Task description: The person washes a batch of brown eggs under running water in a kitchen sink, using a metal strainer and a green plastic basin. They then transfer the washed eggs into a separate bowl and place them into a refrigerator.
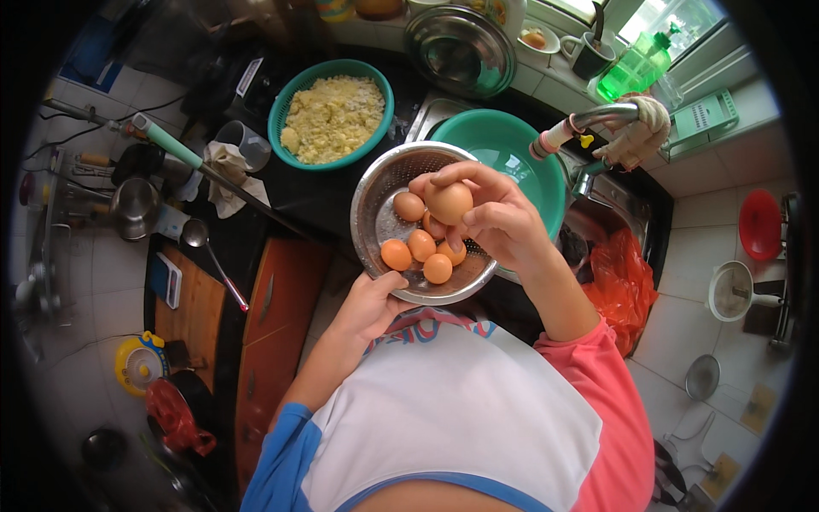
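Note:
My left hand (374, 304) grips the near rim of a stainless steel colander (377, 185), thumb over the edge. Several brown eggs (421, 246) lie in the bottom of the colander. Above them, my right hand (502, 211) holds one brown egg (450, 203) between its fingers and thumb. That hand partly covers the eggs beneath it and the colander's right side. Behind the colander, a green plastic basin (544, 173) with water in it sits at the sink.
A teal plastic basket (276, 121) of crumbly yellow food stands on the black counter to the left. The cloth-wrapped faucet (608, 118) reaches over the green basin. A metal lid (461, 51) leans against the back wall. An orange-red plastic bag (617, 288) hangs at the sink's right.

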